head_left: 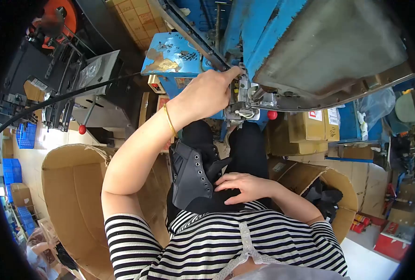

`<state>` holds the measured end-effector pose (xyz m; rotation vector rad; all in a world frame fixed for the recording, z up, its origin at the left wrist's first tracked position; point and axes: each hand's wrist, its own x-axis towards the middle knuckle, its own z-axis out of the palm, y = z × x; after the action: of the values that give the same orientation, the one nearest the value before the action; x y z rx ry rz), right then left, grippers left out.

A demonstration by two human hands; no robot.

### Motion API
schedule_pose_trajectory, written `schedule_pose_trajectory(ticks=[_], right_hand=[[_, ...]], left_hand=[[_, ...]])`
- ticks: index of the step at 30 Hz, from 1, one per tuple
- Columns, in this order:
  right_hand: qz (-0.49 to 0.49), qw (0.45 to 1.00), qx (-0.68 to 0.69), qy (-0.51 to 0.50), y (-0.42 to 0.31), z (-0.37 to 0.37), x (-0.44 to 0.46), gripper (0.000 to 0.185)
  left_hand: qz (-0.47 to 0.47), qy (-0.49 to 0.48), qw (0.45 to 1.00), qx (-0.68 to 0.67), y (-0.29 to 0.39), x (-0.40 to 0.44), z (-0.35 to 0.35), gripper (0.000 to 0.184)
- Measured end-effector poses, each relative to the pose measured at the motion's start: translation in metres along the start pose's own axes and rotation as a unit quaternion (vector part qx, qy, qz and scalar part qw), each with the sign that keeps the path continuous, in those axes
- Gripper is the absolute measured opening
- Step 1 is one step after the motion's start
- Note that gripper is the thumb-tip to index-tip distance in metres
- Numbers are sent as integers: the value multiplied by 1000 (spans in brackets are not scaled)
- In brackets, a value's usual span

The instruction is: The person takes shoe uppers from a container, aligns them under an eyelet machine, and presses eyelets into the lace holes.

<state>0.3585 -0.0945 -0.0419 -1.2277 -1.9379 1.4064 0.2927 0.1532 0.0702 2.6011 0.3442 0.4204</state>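
Note:
My left hand (212, 93), with a gold bracelet on its wrist, reaches up to the metal head (242, 95) of a blue machine (259, 35). Its fingers are bent against the machine parts, and what they grip is hidden. A black shoe upper (191, 179) with a row of metal eyelets lies on my lap, below my left forearm. Beside its right edge rests my right hand (241, 185), palm down, thumb apart from the fingers, with the fingertips close to the black material.
Large open cardboard boxes stand left (72, 191) and right (343, 184); the right one holds black pieces (324, 198). Small metal pieces lie on a blue ledge (158, 44). Red-knobbed levers (82, 129) and closed cartons (305, 128) are nearby. A person (42, 249) is at the lower left.

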Motion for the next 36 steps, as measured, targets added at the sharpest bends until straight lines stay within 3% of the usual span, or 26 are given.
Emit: schedule_pose_trajectory(ticks=[5,9,13,14,17,19,23,26,27,29,30,31,34,35,36], right_hand=[[34,999,34,-5,-5,-1,1,44],[23,999,23,4,-2,2,1,42],[-10,1000,-6,20,5,5,0,45],[7,1000,0,14,3,4,1,45],[47,999,24,0,-9,2,5,46],[-9,999,-37,33,-15,7,11,50],[-5,996,-88,26,-26,29,30,54],[27,992,-118,43,-43,42,43,61],[21,993,-106,45,-48,47,48,66],[-53,988,-135,60,-54,67,58,68],[-74,981,-170,62,-58,77,62,68],[-102,978,-137,117,-59,80,62,60],[-181,941,-32,283,-53,72,66,35],[-182,889,-97,409,-65,53,64,24],[-175,851,-174,463,-57,39,65,26]], left_hand=[[-48,-64,995,-67,9,5,-10,47],[31,18,998,-48,-7,2,9,37],[-37,110,993,26,17,-50,-3,21],[-54,109,989,85,18,-71,4,28],[-185,-88,958,200,29,-137,21,62],[-258,-122,936,208,30,-164,37,79],[-299,-77,940,148,35,-180,26,70],[-346,17,936,64,17,-190,26,62],[-312,53,947,54,-9,-198,30,57],[-333,49,941,-16,-35,-199,28,45],[-389,10,918,-76,-42,-198,26,39],[-431,-43,891,-135,-40,-194,22,28],[-375,-70,878,-290,-48,-206,16,24],[-328,-74,879,-338,-62,-219,26,31],[-314,-44,863,-394,-64,-223,35,35]])
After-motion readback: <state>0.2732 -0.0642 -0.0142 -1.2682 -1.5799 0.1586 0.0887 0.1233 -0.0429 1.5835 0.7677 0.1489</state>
